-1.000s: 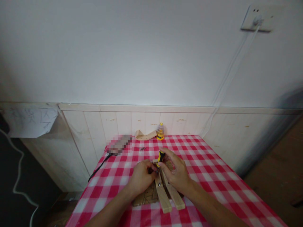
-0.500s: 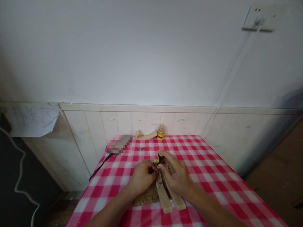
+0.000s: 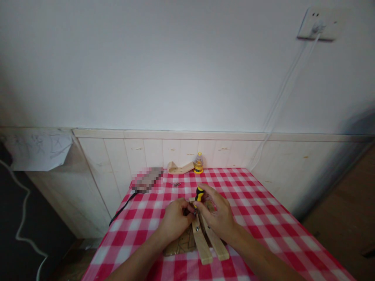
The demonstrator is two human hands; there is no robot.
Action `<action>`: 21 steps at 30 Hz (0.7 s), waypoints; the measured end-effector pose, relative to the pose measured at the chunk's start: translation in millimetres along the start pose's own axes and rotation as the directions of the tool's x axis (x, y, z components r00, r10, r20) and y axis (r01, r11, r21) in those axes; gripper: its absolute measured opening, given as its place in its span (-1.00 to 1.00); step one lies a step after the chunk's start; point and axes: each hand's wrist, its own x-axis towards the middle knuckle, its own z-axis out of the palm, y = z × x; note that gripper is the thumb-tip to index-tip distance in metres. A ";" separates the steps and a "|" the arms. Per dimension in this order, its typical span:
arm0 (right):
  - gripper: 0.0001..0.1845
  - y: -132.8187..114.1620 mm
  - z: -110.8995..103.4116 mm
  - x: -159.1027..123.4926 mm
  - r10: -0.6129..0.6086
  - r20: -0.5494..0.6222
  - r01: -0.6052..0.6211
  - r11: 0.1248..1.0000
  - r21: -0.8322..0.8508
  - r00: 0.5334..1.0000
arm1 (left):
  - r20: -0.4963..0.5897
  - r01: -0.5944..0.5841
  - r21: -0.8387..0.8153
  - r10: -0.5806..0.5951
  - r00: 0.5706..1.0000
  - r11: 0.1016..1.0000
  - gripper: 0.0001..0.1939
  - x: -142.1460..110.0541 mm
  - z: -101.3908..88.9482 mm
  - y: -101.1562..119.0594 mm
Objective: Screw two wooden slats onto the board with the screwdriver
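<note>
My right hand (image 3: 219,216) is closed around the black and yellow handle of a screwdriver (image 3: 199,193), which stands nearly upright. Its tip points down at the far part of a wooden bar (image 3: 202,244). My left hand (image 3: 177,218) is closed, thumb and fingertips pinched together beside the tip; what they grip is hidden. A shiny metal screw head (image 3: 197,229) shows in that bar, nearer to me. A second wooden bar (image 3: 219,248) lies to its right, partly under my right hand. Beneath both lies a brown patterned board (image 3: 181,244).
Several small screws (image 3: 177,184) lie beyond my hands. A curved wooden piece (image 3: 180,168) and a yellow-capped container (image 3: 198,164) stand by the wall. A blurred-out object (image 3: 148,179) with a black strap lies at the far left of the checked tablecloth (image 3: 252,222).
The screwdriver handle has turned and tilted slightly, with my right fingers shifting on it. My left hand stays in place beside the tip. The whole view has shifted a little.
</note>
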 end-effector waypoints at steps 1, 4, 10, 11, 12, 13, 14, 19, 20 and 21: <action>-0.51 -0.4 -0.4 -0.5 -0.015 0.007 0.015 1.000 0.001 1.000 | 0.002 -0.007 0.000 0.007 1.000 1.000 -0.82 0.3 0.2 -0.7; -0.47 -1.6 -1.5 -2.7 -0.058 0.038 0.058 0.998 0.001 0.998 | 0.007 -0.026 -0.006 0.026 1.000 1.000 -0.81 0.8 0.8 -2.3; -0.46 -0.6 -0.8 -4.0 -0.039 0.047 0.039 0.999 0.014 0.998 | -0.011 -0.008 -0.009 0.008 1.000 1.000 -0.82 0.6 1.6 -3.2; -0.47 0.1 -0.6 -3.4 -0.028 0.041 0.027 0.999 0.019 0.999 | -0.009 -0.010 -0.008 0.009 1.000 1.000 -0.82 0.7 1.7 -3.4; -0.48 0.9 -0.4 -2.8 -0.012 0.033 0.011 1.000 0.024 0.999 | -0.006 -0.012 -0.006 0.012 1.000 1.000 -0.81 0.8 1.7 -3.7; -0.49 1.7 -0.2 -2.1 0.006 0.025 -0.007 1.000 0.027 1.000 | -0.004 -0.013 -0.005 0.013 1.000 1.000 -0.81 0.9 1.8 -4.0; -0.50 2.4 0.0 -1.5 0.024 0.017 -0.024 0.999 0.025 1.000 | -0.005 -0.014 -0.005 0.014 1.000 1.000 -0.81 1.0 1.9 -4.3; -0.54 4.3 0.8 0.8 0.044 -0.014 -0.044 0.999 0.000 0.999 | -0.002 -0.014 -0.019 0.014 1.000 1.000 -0.81 1.0 1.9 -4.2; -0.54 4.2 0.7 0.9 0.038 -0.017 -0.038 0.999 -0.002 0.999 | -0.002 -0.015 -0.021 0.015 1.000 1.000 -0.80 0.8 1.7 -3.7; -0.54 4.0 0.5 0.9 0.033 -0.018 -0.033 0.999 -0.003 0.999 | -0.001 -0.016 -0.024 0.016 1.000 1.000 -0.80 0.7 1.4 -3.3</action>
